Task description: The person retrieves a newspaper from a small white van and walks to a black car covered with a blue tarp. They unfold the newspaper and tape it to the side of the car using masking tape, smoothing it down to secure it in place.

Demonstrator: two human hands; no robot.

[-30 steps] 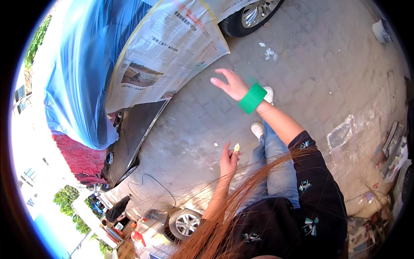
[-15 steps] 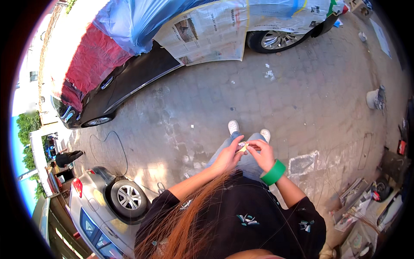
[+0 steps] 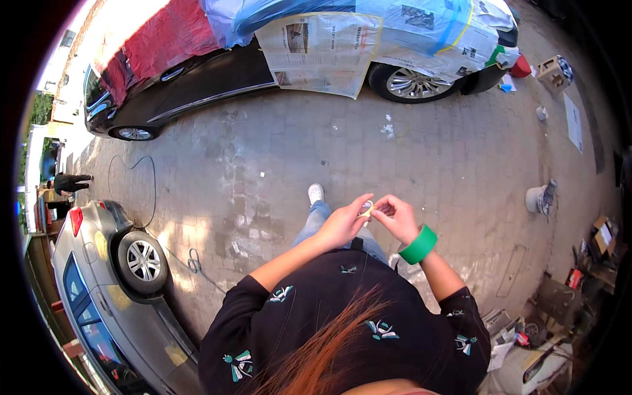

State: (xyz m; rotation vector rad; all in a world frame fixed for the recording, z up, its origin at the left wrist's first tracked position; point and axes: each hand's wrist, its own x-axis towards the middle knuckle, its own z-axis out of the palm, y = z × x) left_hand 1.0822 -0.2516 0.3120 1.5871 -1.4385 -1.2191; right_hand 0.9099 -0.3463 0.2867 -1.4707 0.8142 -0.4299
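Note:
In front of my body, my left hand (image 3: 345, 221) is closed around a small, pale yellow roll of tape (image 3: 368, 210). My right hand (image 3: 399, 219) pinches at the roll's right side, thumb and forefinger together at its edge. Whether a loose tape end lies between those fingertips is too small to make out. A wide green tape roll (image 3: 419, 245) sits around my right wrist like a bangle. Below the hands, one white shoe (image 3: 316, 193) shows on the paving.
Ahead stands a dark car (image 3: 210, 85) covered with newspaper sheets (image 3: 322, 52), blue film (image 3: 260, 14) and red film (image 3: 158, 43). A silver car (image 3: 105, 263) is at left, near a hose (image 3: 155, 191). A bucket (image 3: 536, 199) and piled parts (image 3: 546, 342) are at right. Far left, a person (image 3: 69, 182) stands.
My view has shifted: the covered car shows more of its right end, and the silver car sits further left. Both hands stay at the tape roll. One shoe has gone out of sight.

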